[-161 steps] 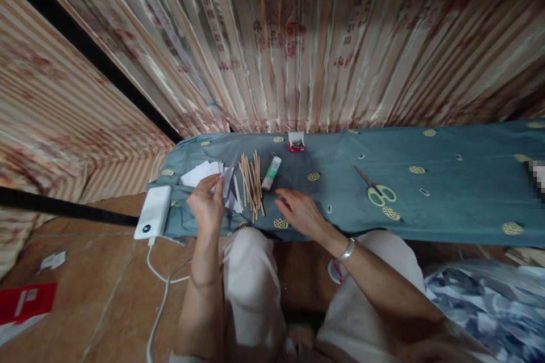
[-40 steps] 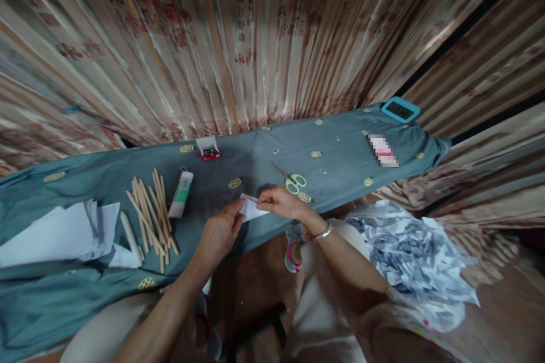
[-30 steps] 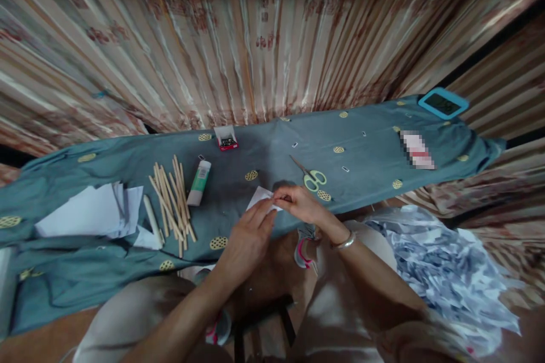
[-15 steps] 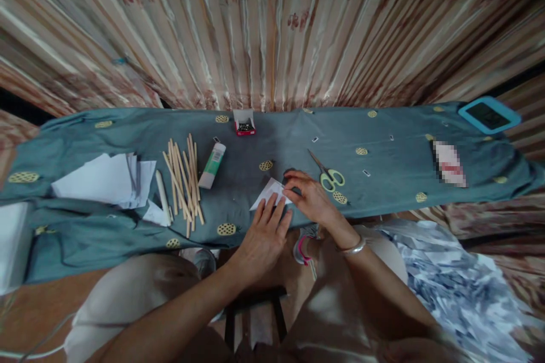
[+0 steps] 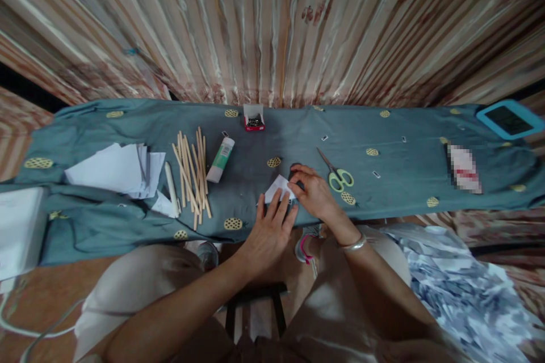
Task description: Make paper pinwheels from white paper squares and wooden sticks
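A small folded white paper point(image 5: 276, 185) lies near the front edge of the cloth-covered table point(image 5: 400, 170). My left hand point(image 5: 269, 232) rests on its lower edge with the fingers spread flat. My right hand point(image 5: 313, 193) is curled at the paper's right corner, thumb and index finger pinched there. Green-handled scissors point(image 5: 340, 179) lie just right of my right hand. To the left are a glue stick point(image 5: 221, 160), several wooden sticks point(image 5: 188, 173) and a white pen-like stick point(image 5: 171, 187).
White paper sheets point(image 5: 110, 170) are stacked at the left, near a white box point(image 5: 21, 229). An open red box point(image 5: 254, 120) of small dark items stands at the back. At the right are a blurred packet point(image 5: 464, 169) and a blue-framed tablet point(image 5: 508, 119).
The view has shifted, so the table items appear farther right. My left hand stays on the paper, and my right fingers have curled in more at its right corner.
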### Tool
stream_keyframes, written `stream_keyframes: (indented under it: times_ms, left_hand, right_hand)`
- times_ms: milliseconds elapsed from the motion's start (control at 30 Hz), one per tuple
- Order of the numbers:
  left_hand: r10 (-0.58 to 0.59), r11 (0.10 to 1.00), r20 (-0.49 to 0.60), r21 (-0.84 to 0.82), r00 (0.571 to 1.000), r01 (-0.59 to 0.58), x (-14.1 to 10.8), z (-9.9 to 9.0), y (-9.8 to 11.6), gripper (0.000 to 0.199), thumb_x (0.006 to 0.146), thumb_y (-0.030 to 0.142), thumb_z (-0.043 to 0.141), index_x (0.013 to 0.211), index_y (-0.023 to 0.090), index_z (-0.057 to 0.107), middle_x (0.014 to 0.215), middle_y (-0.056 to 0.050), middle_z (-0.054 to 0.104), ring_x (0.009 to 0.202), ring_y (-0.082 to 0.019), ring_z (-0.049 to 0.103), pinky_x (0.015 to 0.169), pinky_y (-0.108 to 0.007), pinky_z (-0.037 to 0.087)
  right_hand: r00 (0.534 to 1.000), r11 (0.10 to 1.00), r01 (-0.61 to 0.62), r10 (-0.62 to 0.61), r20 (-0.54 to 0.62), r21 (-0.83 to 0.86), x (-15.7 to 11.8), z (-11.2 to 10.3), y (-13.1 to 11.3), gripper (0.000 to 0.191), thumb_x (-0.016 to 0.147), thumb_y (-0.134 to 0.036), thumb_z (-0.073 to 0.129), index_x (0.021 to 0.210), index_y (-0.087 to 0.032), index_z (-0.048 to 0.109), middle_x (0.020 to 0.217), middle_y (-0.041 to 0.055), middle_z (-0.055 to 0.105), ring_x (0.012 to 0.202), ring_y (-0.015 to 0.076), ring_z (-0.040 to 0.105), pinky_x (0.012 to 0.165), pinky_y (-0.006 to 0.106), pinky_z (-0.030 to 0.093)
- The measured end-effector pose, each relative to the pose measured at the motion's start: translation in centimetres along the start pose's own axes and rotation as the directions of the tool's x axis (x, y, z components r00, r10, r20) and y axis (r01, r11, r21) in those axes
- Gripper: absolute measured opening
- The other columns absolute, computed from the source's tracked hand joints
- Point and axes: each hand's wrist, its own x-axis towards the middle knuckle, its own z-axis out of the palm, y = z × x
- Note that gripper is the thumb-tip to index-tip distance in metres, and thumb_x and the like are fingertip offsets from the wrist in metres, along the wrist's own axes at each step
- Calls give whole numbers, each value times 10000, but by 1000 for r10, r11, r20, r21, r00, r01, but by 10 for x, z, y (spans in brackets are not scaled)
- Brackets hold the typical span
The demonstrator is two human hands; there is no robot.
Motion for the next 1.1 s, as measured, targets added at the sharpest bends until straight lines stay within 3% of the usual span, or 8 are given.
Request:
stream_keyframes:
  times_ms: [1100]
  left_hand:
    - [-18,999,117,31,993,15,8,-6,1,535,986,241,421,1494,82,362,1550,-260,353,1449,-430,299,1085,-716,315]
  right_hand:
    - [998,992,-11,3,-59,-124,0,7,-9,107,855,-159,546,782,-194,615,1170,160,668,1081,291,614,987,449,476]
